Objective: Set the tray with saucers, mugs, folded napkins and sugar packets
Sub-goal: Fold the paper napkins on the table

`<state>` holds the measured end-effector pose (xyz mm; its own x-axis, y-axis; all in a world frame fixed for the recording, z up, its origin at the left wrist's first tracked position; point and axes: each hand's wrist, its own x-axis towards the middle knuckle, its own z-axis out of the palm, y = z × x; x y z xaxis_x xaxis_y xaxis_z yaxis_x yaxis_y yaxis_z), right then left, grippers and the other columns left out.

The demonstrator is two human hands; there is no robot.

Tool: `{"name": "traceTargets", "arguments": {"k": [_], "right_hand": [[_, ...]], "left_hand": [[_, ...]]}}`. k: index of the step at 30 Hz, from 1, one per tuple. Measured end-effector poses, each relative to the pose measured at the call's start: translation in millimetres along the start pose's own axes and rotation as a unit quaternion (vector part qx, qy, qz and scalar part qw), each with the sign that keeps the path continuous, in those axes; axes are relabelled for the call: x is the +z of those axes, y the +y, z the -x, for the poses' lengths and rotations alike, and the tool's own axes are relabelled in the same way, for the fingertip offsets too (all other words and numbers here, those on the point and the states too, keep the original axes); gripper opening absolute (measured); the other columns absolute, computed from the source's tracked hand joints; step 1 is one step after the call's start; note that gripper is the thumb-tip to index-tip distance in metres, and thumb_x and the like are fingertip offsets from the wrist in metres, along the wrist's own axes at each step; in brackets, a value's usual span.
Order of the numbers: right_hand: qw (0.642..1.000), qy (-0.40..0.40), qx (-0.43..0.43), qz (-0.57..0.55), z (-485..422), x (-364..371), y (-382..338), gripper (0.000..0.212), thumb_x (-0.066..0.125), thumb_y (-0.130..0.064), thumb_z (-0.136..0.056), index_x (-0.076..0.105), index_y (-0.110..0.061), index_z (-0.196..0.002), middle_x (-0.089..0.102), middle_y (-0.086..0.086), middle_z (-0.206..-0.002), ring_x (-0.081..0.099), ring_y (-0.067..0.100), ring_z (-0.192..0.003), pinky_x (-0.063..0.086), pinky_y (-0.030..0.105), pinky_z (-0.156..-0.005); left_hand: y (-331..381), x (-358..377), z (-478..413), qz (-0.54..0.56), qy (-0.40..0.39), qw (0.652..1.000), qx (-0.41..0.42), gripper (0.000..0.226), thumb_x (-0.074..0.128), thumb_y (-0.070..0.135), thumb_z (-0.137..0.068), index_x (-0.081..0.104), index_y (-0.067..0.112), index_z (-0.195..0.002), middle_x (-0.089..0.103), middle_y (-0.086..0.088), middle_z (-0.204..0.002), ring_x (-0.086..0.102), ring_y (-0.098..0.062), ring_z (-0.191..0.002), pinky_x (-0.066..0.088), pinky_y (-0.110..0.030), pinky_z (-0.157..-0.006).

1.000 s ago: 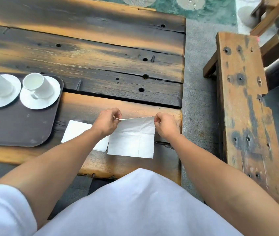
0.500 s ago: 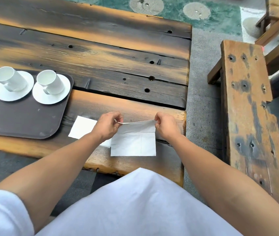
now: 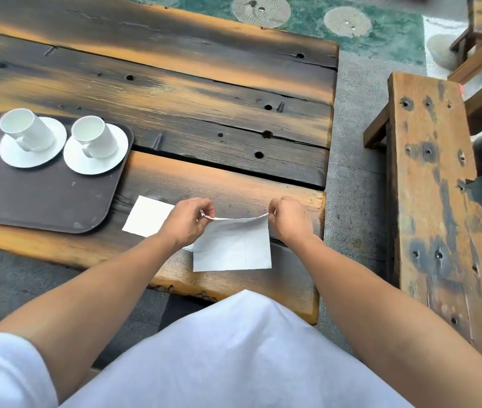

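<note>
A white paper napkin [image 3: 232, 245] lies at the table's near edge, its far edge lifted. My left hand [image 3: 185, 220] pinches the far left corner and my right hand [image 3: 288, 219] pinches the far right corner. A second white napkin [image 3: 147, 214] lies flat to the left, partly under my left hand. A dark brown tray [image 3: 39, 195] sits at the left with two white saucers [image 3: 32, 145] [image 3: 95, 151], each bearing a white mug [image 3: 26, 129] [image 3: 94, 136]. No sugar packets are in view.
The table [image 3: 204, 92] is of dark, worn wooden planks with holes. A wooden bench [image 3: 437, 187] stands to the right across a strip of grey floor. A green patterned rug [image 3: 307, 16] lies beyond the table.
Both hands have raised the napkin's far edge slightly and drawn it toward me. The view has shifted, so the tray and cups appear further right.
</note>
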<state>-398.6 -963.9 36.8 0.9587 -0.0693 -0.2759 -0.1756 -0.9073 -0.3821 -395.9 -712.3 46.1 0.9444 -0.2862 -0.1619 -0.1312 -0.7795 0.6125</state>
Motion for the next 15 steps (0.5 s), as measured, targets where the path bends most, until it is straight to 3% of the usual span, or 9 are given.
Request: {"name": "traceTargets", "arguments": {"k": [4,8,10,12,15], "right_hand": [[1.000,0.004,-0.022,0.011,0.3,1.6,9.5,0.012,0.056,-0.015,-0.086,0.059,-0.023,-0.094,0.052,-0.004,-0.093,0.058,0.030,-0.085,0.034,0.029,-0.067],[0.998,-0.012,-0.048,0.026,0.5,1.0,15.9,0.048,0.062,-0.019,-0.087,0.049,-0.036,-0.130,0.050,-0.003,-0.109,0.057,0.027,-0.086,0.037,0.030,-0.068],[0.998,-0.010,-0.050,0.024,-0.8,2.4,13.0,0.053,0.062,-0.018,-0.088,0.046,-0.038,-0.135,0.047,-0.001,-0.109,0.057,0.028,-0.085,0.039,0.032,-0.069],[0.999,-0.003,-0.048,0.012,-2.9,3.9,7.1,0.042,0.056,-0.014,-0.089,0.055,-0.033,-0.126,0.045,-0.001,-0.102,0.056,0.029,-0.084,0.038,0.031,-0.068],[0.998,0.005,-0.048,0.027,-5.1,5.1,-1.4,0.017,0.052,-0.012,-0.089,0.064,-0.022,-0.096,0.044,-0.003,-0.090,0.056,0.030,-0.085,0.034,0.031,-0.068]], "left_hand": [[-2.3,-0.7,-1.4,0.005,0.009,1.000,-0.004,0.023,0.066,0.002,-0.088,0.060,0.023,-0.080,0.066,0.004,-0.088,0.057,-0.017,-0.075,0.046,-0.030,-0.071],[1.6,-2.9,-2.0,0.018,0.007,1.000,-0.004,0.022,0.068,0.006,-0.089,0.060,0.025,-0.079,0.066,0.006,-0.087,0.058,-0.014,-0.075,0.044,-0.028,-0.071],[3.2,-4.7,-1.0,0.023,0.006,1.000,0.005,0.022,0.069,0.006,-0.088,0.060,0.025,-0.079,0.067,0.005,-0.087,0.058,-0.016,-0.075,0.043,-0.027,-0.070],[3.8,-7.5,0.5,0.024,0.005,1.000,0.009,0.022,0.069,0.006,-0.088,0.061,0.024,-0.079,0.068,0.005,-0.088,0.058,-0.016,-0.075,0.043,-0.026,-0.069],[2.3,-10.9,2.1,0.018,0.011,1.000,0.007,0.022,0.070,0.005,-0.088,0.061,0.024,-0.080,0.068,0.004,-0.089,0.059,-0.017,-0.076,0.044,-0.027,-0.070]]}}
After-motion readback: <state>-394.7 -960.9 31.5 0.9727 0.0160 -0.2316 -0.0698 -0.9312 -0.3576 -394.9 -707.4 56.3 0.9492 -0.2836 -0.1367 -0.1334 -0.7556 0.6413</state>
